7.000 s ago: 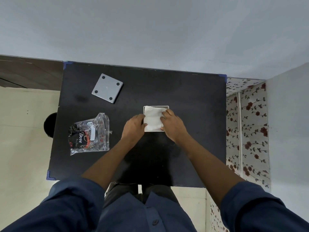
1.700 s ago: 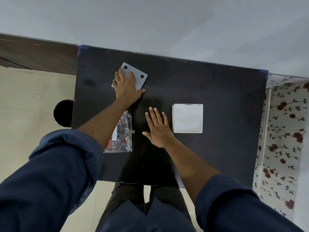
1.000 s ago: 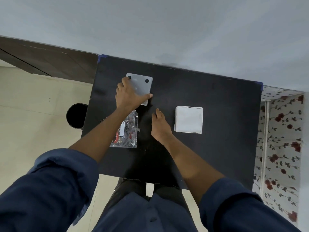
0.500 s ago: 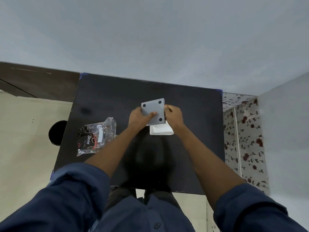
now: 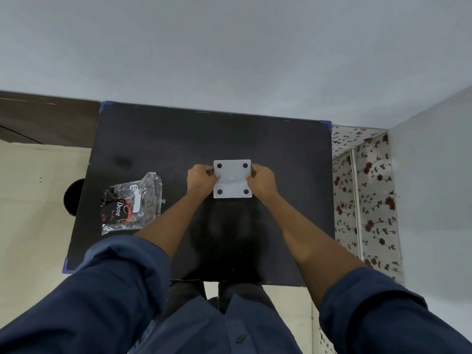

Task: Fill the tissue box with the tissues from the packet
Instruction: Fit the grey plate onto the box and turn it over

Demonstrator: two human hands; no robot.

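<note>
A square grey cover [image 5: 232, 178] with four black round pads at its corners lies flat over the white tissue box in the middle of the black table [image 5: 178, 139]. The box and the tissues under it are hidden. My left hand [image 5: 200, 178] grips the cover's left edge and my right hand [image 5: 261, 181] grips its right edge. The crumpled clear tissue packet [image 5: 132, 203], printed "Dove", lies on the table to the left, apart from both hands.
A grey wall runs along the table's far edge. A dark round object [image 5: 72, 198] sits on the floor beside the table's left edge. Floral-patterned covering [image 5: 365, 195] lies to the right of the table.
My left hand picked the cover up from the far left of the table and carried it to the box. Half a second ago it was tilted over the box; now it sits flat, held on both sides.
</note>
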